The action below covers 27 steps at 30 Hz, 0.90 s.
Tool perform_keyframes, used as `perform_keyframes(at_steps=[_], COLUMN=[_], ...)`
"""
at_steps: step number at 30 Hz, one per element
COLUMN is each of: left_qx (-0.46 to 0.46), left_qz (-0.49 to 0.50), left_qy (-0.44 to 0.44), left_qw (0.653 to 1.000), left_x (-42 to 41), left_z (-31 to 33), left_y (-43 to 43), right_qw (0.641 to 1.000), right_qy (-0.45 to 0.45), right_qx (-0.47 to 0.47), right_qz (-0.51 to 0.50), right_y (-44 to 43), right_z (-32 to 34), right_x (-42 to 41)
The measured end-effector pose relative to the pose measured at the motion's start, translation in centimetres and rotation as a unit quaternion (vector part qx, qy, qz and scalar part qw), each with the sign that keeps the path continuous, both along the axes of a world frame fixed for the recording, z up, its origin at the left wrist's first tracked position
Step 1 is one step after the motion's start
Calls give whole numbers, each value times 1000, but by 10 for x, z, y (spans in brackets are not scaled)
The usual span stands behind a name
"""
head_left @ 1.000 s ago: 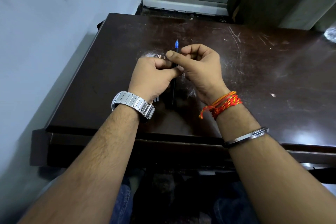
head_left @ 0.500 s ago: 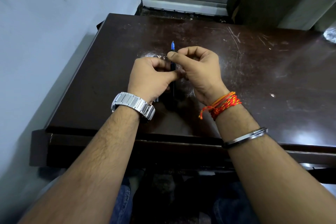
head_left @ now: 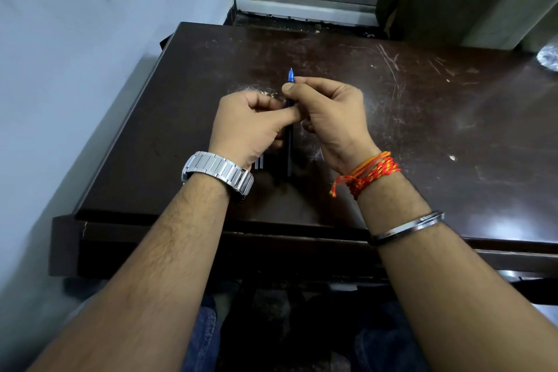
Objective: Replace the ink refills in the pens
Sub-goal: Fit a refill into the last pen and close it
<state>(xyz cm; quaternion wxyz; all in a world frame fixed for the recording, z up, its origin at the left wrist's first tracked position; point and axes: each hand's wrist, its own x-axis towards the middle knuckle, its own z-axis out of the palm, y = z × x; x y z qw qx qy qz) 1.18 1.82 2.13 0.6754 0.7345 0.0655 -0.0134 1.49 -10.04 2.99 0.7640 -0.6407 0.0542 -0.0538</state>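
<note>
Both hands hold one dark pen [head_left: 289, 145] upright-tilted above the dark brown table [head_left: 422, 130]. Its blue tip section [head_left: 291, 75] pokes out past my fingers, pointing away from me. My right hand [head_left: 329, 118] pinches the pen near the blue tip with thumb and forefinger. My left hand [head_left: 250, 127] grips the barrel just below. The pen's lower dark barrel shows between my wrists. Two thin pale rods [head_left: 259, 162], possibly refills or pen ends, stick out below my left palm.
A crumpled clear wrapper [head_left: 252, 90] lies on the table behind my left hand. A shiny plastic item [head_left: 549, 57] sits at the far right edge. A wall stands on the left and a window frame at the back. The table's near edge lies under my forearms.
The blue tip swung slightly left, then back to the right, as my fingers worked on the pen. Both hands stay together at the same spot.
</note>
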Motion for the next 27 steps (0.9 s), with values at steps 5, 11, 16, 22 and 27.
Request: perform_keyframes(at_steps=[5,11,16,22,27], left_qx=[-26,14,5,23,22], left_qz=[-16,8,2,6,4], left_qy=[43,3,23,9,10], left_qw=[999,1000,1000,1000,1000], left_x=[1,-1,0,0,3], left_z=[2,0,2,0,-1], left_y=[-4,-1,-4,-1,-1], right_qw=[1000,1000,1000,1000,1000], right_qy=[12,8,8,5,8], right_qx=[-2,-18,-4,-8,-5], right_qz=[-3,-4,2,3,0], right_y=[2,0,2,1,1], right_z=[1,0,0,0,-2], right_x=[-2,0,0,-1,1])
